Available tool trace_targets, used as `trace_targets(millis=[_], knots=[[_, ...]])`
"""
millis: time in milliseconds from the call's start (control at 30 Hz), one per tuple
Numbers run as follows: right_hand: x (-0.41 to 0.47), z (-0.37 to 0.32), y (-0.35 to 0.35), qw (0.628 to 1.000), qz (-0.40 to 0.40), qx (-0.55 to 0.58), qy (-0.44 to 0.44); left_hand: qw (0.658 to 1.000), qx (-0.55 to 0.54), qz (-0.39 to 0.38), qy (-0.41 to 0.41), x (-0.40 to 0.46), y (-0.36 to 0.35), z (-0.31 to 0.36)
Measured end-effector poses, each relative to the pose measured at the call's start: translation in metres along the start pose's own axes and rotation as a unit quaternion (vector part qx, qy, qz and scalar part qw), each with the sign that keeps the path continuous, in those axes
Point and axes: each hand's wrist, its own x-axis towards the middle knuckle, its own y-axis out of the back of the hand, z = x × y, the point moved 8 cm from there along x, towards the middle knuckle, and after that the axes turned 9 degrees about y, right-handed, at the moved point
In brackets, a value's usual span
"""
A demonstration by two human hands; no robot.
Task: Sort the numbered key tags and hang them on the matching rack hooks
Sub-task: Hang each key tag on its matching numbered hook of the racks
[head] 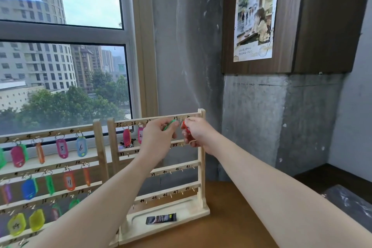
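Left hand (159,137) pinching green key tag (168,125) at top rail of right wooden rack (201,167), right hand (196,134) gripping red key tag (184,127) just beside, near hook 29, rack on worktop (231,217), far left rack (100,157) carrying hung tags.

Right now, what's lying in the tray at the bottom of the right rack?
A small dark packet lies in the rack's base tray. The left forearm covers the tray's left end, so anything there is hidden.

Two racks (157,169) side by side on table (231,217), window (62,66) behind.
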Motion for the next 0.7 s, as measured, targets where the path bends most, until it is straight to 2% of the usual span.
trace_targets(millis=[200,500,700], knots=[[0.007,0.015,0.001,1.0,0.0,-0.001,0.001,0.997,0.069,0.024,-0.013,0.014,-0.015,0.002],[0.008,0.019,0.002,1.0,-0.019,-0.008,0.018,0.976,0.191,0.109,0.011,0.019,-0.021,-0.001],[-0.01,0.027,0.012,0.997,-0.011,-0.064,0.032,0.978,0.191,0.07,0.043,0.005,-0.023,-0.009]])
